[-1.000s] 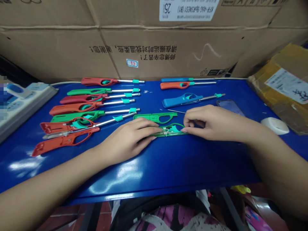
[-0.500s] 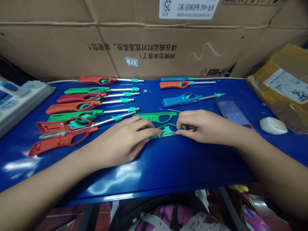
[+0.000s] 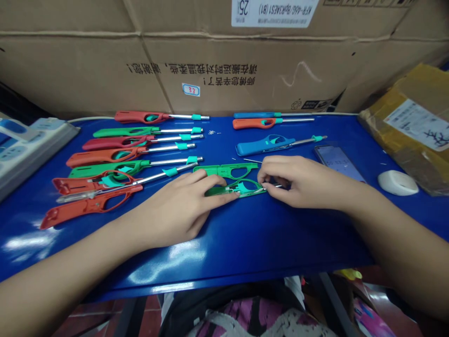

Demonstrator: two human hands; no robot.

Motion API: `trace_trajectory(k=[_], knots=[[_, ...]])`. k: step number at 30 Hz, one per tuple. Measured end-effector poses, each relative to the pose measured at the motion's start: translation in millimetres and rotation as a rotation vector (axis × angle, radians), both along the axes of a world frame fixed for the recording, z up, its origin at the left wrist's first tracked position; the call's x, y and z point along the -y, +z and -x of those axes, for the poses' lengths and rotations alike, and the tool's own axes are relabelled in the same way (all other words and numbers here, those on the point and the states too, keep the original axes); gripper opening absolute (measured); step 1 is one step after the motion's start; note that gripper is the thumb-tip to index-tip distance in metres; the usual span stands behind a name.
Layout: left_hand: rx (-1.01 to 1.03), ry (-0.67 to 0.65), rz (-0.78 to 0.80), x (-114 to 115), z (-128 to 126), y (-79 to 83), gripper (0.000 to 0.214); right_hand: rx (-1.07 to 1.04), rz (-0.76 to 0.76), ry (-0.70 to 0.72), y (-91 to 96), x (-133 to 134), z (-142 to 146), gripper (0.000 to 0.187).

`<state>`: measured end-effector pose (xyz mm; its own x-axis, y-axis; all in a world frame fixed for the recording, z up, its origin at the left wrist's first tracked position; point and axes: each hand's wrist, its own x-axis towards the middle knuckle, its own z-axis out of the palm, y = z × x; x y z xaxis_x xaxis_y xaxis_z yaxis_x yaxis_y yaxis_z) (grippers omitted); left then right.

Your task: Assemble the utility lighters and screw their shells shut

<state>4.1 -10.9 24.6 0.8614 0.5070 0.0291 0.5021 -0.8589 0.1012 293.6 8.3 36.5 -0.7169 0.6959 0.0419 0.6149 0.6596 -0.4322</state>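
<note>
From where I stand, the work in hand looks like fitting or adjusting parts inside a split lighter: the green half-shell [image 3: 218,190] lies flat on the blue tabletop [image 3: 280,243], directly in front of the person, with a teal trigger [image 3: 247,188] sitting in it. The left hand [image 3: 185,206] rests over its left end, one finger stretched along it to just beside the trigger; the fingers are spread rather than clenched, and I can't tell whether they grip it or merely steady it. The right hand [image 3: 294,180] is at the other end, thumb and forefinger pinched together, seemingly on a slim metal piece [image 3: 278,186] whose tip shows past them. The matching green half [image 3: 214,169] lies just behind, its hollow side up, not yet over the parts, and a thin rod [image 3: 252,160] lies close beyond that. As I judge it, the next move calls for a light, precise touch: keep the shell from sliding on that shiny surface, ease the metal piece into line, and avoid nudging the trigger. Only with everything lying flat would the matching half sit down properly.
</note>
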Motion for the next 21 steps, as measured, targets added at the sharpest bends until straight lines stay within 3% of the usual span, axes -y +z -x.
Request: trace_trajectory(k=[5, 13, 17, 21], knots=[[0.040, 0.003, -0.020, 0.0, 2.0, -1.4, 0.052, 0.097, 0.008, -0.071, 5.0, -3.8, -8.3, 0.012], [0.184, 0.021, -0.107, -3.8, 5.3, -0.2, 0.034, 0.048, -0.025, -0.028, 3.1, -7.8, -11.8, 0.014], [0.200, 0.107, -0.174, -10.6, 8.5, 0.8, 0.028, -0.025, -0.164, -0.051, -3.4, -7.6, -6.7, 0.022], [0.180, 0.222, -0.192, -21.2, 14.7, -3.8, 0.027, 0.077, -0.215, -0.053, -15.8, -8.2, -4.2, 0.033]])
